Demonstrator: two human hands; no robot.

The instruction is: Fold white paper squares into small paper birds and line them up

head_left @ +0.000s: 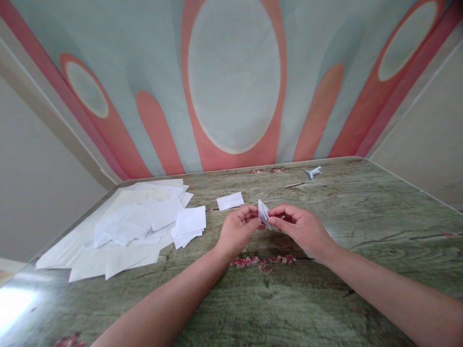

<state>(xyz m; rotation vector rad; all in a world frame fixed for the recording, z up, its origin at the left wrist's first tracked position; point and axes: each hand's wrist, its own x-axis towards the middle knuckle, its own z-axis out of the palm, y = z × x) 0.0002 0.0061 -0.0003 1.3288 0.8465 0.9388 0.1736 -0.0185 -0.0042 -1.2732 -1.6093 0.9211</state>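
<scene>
A small piece of folded white paper point(264, 214) is held up between my two hands, a little above the table. My left hand point(238, 226) pinches its left side with thumb and fingers. On the other side, my right hand point(298, 225) grips the right edge between thumb and forefinger. The paper stands upright with layers slightly parted at the right; its lower part is partly hidden by fingers. Just beyond my left hand lies a flat white paper strip point(230, 201).
Left of my hands is a stack of small paper squares point(190, 221), beside a wide pile of larger white sheets point(87, 250). A folded paper figure point(313, 172) sits near the far edge of the wood-patterned table point(361, 212). A patterned curtain point(235, 159) hangs behind.
</scene>
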